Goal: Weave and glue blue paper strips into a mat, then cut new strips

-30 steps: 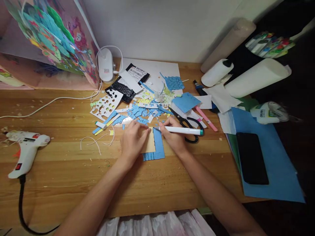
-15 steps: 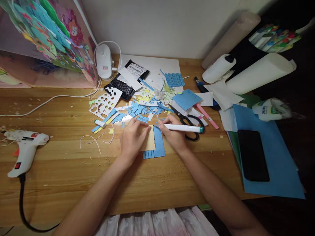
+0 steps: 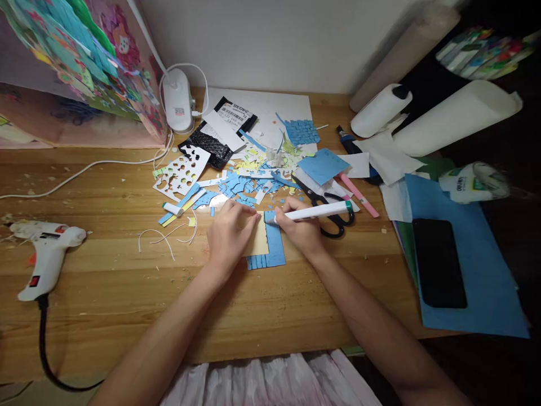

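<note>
Blue rectangular paper sheet [image 3: 276, 248], dark lines ruled across its near left part. Location: on the brown wooden table [image 3: 236, 321], left of the black-handled scissors [image 3: 316, 198] and reaching nearer the person than they do.

Pale yellow rectangular card [image 3: 261, 243]: left of the scissors, laid over the blue sheet, which shows beyond its right and near edges.

Left hand [image 3: 228, 228]: left of the scissors, fingers bunched and bearing down on the card; whether they also pinch it cannot be told.

Right hand [image 3: 300, 228]: just beside the scissors, grasping a white marker with a green end [image 3: 315, 212], tip at the card's right edge. Its green end overlaps the scissor handles in view; contact cannot be told.

Also listed: blue paper scraps [image 3: 236, 185], left of the scissors; pink pen [image 3: 358, 194], to their right.

Hazards, as judged: card slipping over the sheet, from slack left-hand pressure, giving a crooked line; ink marking the card, from the tip pressed hard against its edge; wet ink smearing, from lifting the card unevenly; marker jolting, from its end catching the scissor handles.
</note>
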`<state>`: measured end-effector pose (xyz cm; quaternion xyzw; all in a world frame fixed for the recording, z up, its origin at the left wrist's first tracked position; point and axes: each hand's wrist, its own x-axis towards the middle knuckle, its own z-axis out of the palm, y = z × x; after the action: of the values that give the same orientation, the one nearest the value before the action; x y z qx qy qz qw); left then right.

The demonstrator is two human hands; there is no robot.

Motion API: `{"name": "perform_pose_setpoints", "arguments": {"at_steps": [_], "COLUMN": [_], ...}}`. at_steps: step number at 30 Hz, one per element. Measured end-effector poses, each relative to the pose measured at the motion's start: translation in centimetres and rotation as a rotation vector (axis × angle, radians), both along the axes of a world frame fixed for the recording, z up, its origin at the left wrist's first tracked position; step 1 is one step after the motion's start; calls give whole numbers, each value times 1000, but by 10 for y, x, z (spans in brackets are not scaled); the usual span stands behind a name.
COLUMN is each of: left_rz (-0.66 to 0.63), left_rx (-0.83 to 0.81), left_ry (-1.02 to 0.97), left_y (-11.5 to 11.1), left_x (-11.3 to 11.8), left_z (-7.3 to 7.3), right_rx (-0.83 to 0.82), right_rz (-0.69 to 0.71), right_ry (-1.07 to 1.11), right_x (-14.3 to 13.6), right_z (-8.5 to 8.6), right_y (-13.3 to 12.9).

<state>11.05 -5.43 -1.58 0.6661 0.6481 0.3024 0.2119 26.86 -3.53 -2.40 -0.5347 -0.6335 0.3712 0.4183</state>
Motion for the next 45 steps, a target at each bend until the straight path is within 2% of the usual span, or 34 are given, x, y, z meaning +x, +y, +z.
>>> {"name": "perform_pose_setpoints", "arguments": {"at_steps": [5, 23, 45], "left_rz": [3, 4, 2], "left_rx": [-4, 11, 3], "left_ry": [5, 2, 3], "left_y": [0, 0, -1], "left_x": [1, 1, 1], "left_z": [-1, -2, -1], "right_rx": [29, 27, -79], "right_rz": [-49, -18, 140], "right_ry": [2, -24, -5], "right_x": [0, 0, 5], "right_z": [1, 2, 2], "right_y": [0, 0, -5]}}
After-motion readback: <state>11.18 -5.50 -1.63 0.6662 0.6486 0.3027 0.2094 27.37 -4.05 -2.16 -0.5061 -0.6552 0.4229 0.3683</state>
